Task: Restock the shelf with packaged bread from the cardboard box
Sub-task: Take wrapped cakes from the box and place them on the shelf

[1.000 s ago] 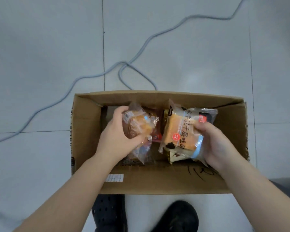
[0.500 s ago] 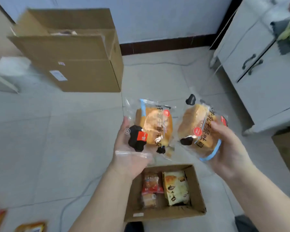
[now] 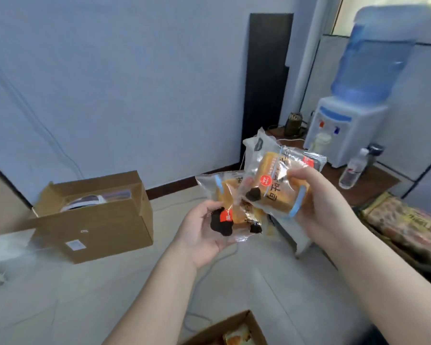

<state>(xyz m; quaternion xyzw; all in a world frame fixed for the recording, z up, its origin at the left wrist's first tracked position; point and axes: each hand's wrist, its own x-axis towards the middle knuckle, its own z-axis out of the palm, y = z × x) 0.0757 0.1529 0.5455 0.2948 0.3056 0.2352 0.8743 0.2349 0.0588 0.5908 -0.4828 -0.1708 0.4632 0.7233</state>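
On the bread packet [image 3: 276,185] in your right hand [image 3: 319,202], large dark Chinese characters run along the wrapper, too blurred to read. Its round red badge, the red tag on the left-hand packet [image 3: 230,215], and the white label on the far cardboard box [image 3: 92,217] are illegible.

Two clear plastic packets of golden sliced bread are held up in the air above the floor. The lower packet [image 3: 230,212] lies tilted on an open palm, showing black blot-shaped print and a small red label at its near end. The upper packet [image 3: 275,185] is gripped at its right side and overlaps the lower one's far right corner; it carries a round red sticker, dark lettering and a blue curved stripe. At the bottom edge, the open cardboard box [image 3: 237,329] shows one corner with more bread inside.
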